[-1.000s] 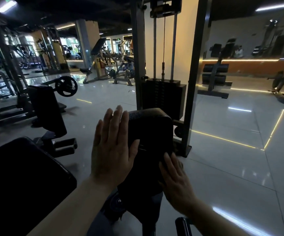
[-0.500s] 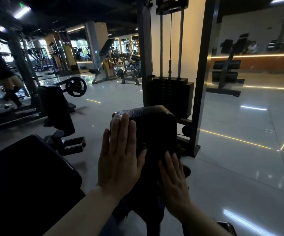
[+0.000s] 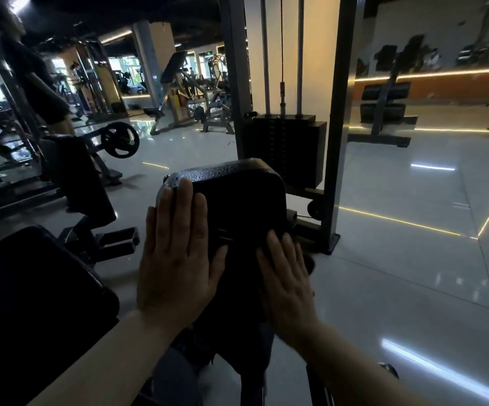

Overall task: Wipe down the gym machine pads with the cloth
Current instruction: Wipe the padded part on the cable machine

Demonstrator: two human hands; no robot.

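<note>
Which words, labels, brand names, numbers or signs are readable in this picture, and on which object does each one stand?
No text is readable here.
Green sign high above the far doorway: too small and blurred to read.
Weight stack: any numbers on its plates are too dark to make out.
Black pad under both hands: no label visible.

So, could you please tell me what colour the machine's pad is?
Black, with a pebbled texture, on the padded rest; head view.
</note>
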